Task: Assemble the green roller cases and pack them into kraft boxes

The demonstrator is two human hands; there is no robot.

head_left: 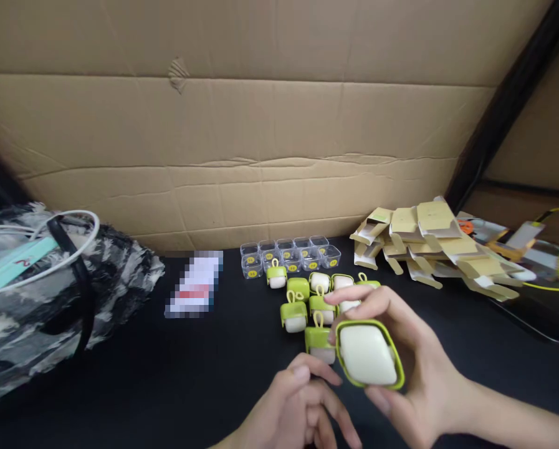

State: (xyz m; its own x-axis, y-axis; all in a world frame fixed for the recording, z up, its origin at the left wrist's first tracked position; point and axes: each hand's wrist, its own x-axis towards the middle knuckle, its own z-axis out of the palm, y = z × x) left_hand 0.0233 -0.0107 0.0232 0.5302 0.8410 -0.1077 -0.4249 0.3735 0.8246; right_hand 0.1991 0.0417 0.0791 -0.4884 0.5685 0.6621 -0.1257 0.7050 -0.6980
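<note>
Held up close to the camera in my right hand (414, 355) is a small rounded case (367, 354) with a white face and a green rim. My thumb grips it from below and my fingers curl over its far side. My left hand (302, 399) is just left of it, fingers loosely bent and apart, with nothing in them. Beyond both hands several similar green-and-white cases (293, 316) with pale loops stand in a loose group on the black table (204, 374). One case (320, 343) is nearest, just past my left fingertips; my right hand partly hides others.
Behind the cases sit clear plastic boxes (288, 254) with yellow round stickers, in two rows. Opened small cardboard boxes (429, 240) are piled at right. A blurred-out packet (192, 287) lies left of centre, near a black-and-grey patterned bag (115, 280). A cardboard wall (260, 125) closes the back.
</note>
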